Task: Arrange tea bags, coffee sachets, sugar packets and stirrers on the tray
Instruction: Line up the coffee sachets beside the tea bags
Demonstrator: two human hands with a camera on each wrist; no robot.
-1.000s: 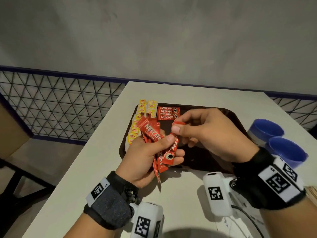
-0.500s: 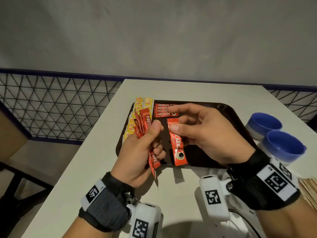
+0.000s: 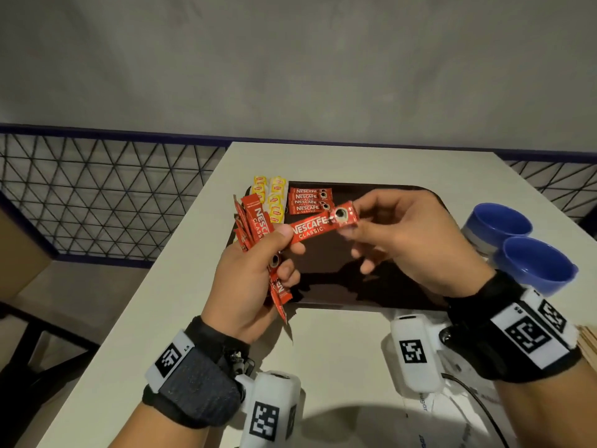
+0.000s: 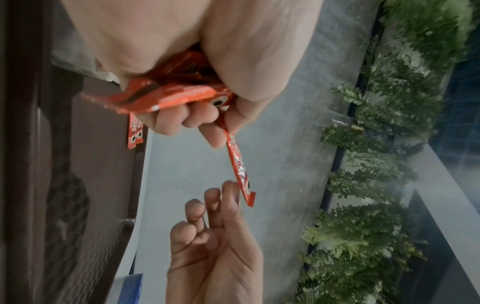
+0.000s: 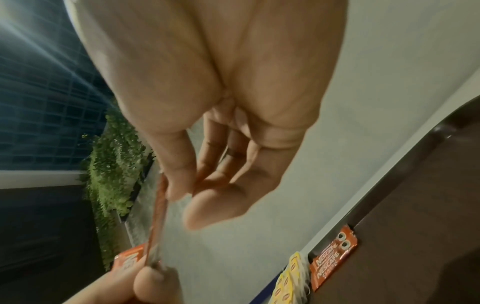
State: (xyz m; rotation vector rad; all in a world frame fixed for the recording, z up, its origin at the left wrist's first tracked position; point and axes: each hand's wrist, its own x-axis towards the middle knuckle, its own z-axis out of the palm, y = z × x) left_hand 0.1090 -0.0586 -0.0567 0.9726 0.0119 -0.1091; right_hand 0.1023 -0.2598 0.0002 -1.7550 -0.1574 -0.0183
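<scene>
While the left hand grips a fan of coffee sachets, its thumb pins one sachet. The right hand pinches that sachet's other end above the tray.

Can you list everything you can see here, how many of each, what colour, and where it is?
Tray: one, dark brown, on the table.
Table: one, white, under everything.
Tea bags: several, exact count unclear, yellow, far left end of the tray.
Laid-out sachets: about four, red, on the tray beside the tea bags.
Single sachet: one, red, held above the tray between both hands.
Bundle of sachets: several, red, in the left grip.
Cups: two, blue, on the table right of the tray.
Wooden sticks: count unclear, tan, right edge of the head view.
Left hand: holds the bundle, thumb on the single sachet.
Right hand: pinches the single sachet's end.
</scene>
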